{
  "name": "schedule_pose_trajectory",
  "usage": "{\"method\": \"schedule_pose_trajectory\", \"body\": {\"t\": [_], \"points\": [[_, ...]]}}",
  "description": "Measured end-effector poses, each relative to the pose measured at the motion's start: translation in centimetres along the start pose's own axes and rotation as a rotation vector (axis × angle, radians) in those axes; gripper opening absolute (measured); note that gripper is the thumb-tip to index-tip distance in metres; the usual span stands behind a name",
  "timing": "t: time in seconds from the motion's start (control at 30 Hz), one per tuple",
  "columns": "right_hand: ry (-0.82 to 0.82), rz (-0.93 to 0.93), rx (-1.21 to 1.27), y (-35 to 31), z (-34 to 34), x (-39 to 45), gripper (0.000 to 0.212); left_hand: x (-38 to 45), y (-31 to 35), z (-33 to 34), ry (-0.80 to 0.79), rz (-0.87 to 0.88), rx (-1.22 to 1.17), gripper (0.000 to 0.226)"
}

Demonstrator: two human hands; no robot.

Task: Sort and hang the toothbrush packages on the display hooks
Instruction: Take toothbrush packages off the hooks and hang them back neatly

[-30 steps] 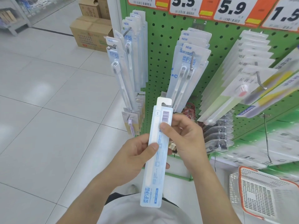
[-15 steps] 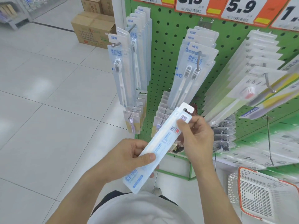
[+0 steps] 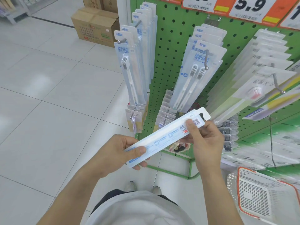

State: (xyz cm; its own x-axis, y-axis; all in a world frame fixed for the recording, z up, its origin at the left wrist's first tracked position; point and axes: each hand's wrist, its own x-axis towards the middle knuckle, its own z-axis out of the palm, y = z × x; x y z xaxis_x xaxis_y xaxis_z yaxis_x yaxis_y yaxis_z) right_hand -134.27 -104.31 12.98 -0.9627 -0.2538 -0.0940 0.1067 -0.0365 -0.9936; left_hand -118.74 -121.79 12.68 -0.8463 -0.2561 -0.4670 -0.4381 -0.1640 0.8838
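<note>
A toothbrush package [image 3: 164,137] is held slanted in front of the green pegboard [image 3: 170,46], below the display hooks [image 3: 206,60]. Its lower end is pinched by the left hand [image 3: 120,153], the barcode end by the right hand [image 3: 206,140], fingers curled.

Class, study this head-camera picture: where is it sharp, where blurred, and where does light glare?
Head view: the held package and both hands, left and right, are fairly sharp; the right-hand packs smear with motion blur; soft glare spots the floor tiles; wide-angle distortion bends the pegboard.
</note>
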Motion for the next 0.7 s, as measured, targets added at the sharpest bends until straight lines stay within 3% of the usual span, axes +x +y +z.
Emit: {"method": "schedule_pose_trajectory", "body": {"t": [0.1,0.3,0.5,0.6,0.7], "points": [[0.030,0.041,-0.013,0.3,-0.3,-0.2,0.020,-0.2,-0.2,0.0,-0.010,0.016,0.000,0.025],[0.067,0.069,-0.051,0.9,-0.5,-0.5,0.019,-0.4,-0.1,0.0,-0.057,-0.080,-0.171,0.053],[0.071,0.072,-0.054,1.0,-0.4,-0.8,0.022,-0.6,-1.2,-0.7,-0.154,0.011,-0.067,0.034],[0.013,0.092,0.006,0.5,-0.1,-1.1,0.024,-0.4,-1.8,-0.8,-0.060,0.107,0.060,0.024],[-0.053,0.063,0.041,-0.2,0.2,-1.4,0.042,-0.2,-2.0,-0.6,0.146,0.166,0.349,0.024]]}}
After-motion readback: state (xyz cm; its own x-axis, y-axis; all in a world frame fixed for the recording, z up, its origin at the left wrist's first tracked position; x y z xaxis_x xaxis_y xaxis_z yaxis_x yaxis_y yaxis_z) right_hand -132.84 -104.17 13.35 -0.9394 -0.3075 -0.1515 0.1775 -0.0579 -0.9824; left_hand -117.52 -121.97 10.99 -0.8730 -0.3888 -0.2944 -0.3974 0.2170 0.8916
